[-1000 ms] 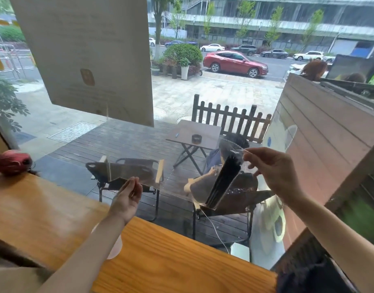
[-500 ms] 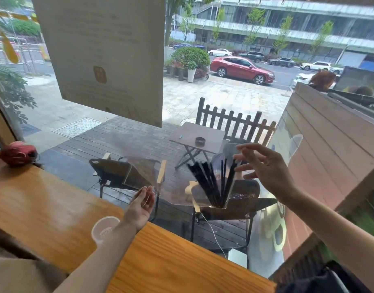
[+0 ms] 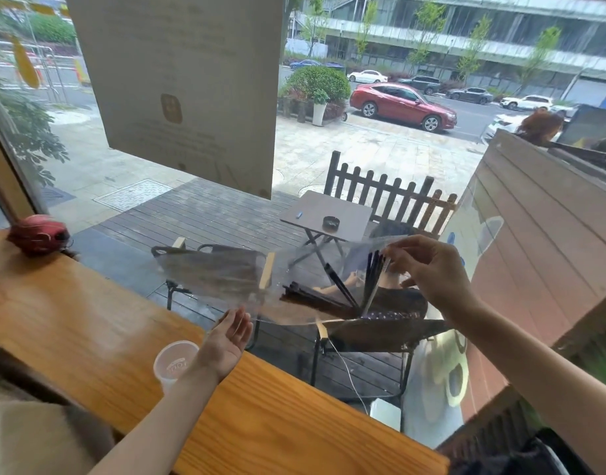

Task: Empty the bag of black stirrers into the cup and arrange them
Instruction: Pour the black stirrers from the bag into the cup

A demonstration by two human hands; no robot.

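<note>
Pinching the clear bag (image 3: 294, 282) — right hand (image 3: 428, 269) grips its raised end.

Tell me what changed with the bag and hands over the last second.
The right hand let go, then pinched the clear bag again at its upper edge. The bag swung from upright to nearly flat; the black stirrers fanned out inside. The left hand stays open beneath; the cup stays empty.
</note>
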